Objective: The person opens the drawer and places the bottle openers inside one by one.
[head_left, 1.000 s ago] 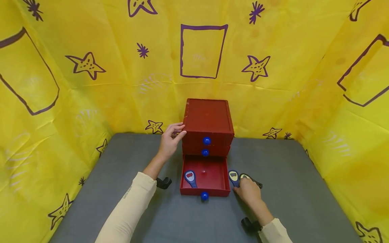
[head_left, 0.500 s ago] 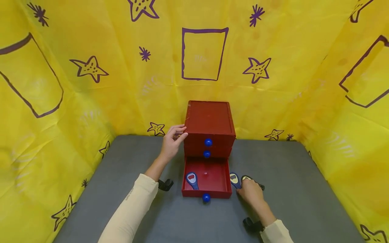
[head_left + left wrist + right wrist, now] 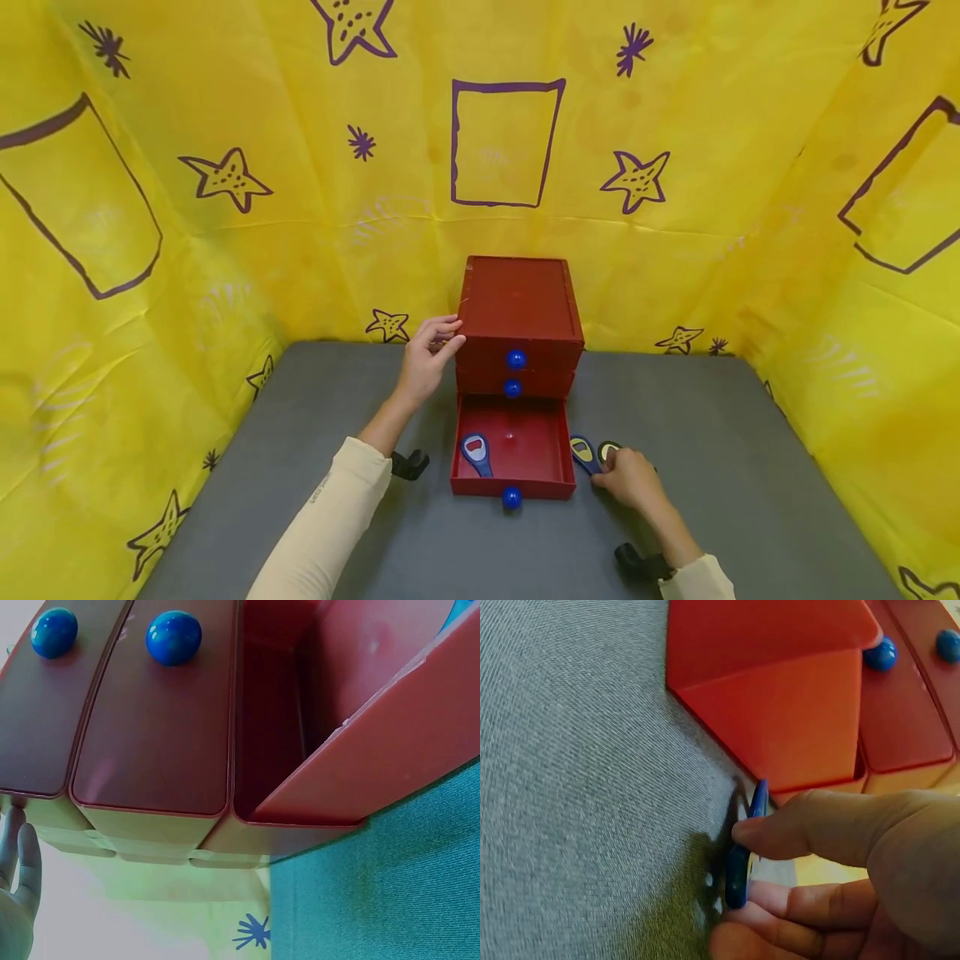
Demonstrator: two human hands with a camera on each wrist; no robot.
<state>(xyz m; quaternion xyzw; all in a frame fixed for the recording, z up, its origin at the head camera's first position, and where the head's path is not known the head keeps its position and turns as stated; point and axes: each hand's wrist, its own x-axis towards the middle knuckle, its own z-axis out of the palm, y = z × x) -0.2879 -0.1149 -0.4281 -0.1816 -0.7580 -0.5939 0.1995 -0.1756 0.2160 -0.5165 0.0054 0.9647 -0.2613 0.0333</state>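
Note:
In the head view my left hand (image 3: 426, 358) rests its fingertips against the left side of the red drawer unit (image 3: 521, 296), near its top. Its fingers look mostly straight in the left wrist view. The lowest drawer (image 3: 517, 488) is pulled out, with a blue bottle opener with a pale head (image 3: 476, 452) lying inside at the left. Right of the drawer, my right hand (image 3: 633, 479) pinches the handle of a blue bottle opener with a yellow head (image 3: 582, 450), seen edge-on in the right wrist view. A black-rimmed yellow-headed opener (image 3: 609, 450) is partly hidden by the hand.
Two closed drawers with blue knobs (image 3: 516, 359) sit above the open one, whose own blue knob (image 3: 512, 498) sticks out in front. The unit stands on a grey table (image 3: 322, 467) surrounded by yellow cloth walls (image 3: 300, 250) with purple drawings.
The view has shifted slightly, so everything sits lower. My right hand has turned and lifted a little around the blue opener, covering more of the black one. The left hand stays on the unit.

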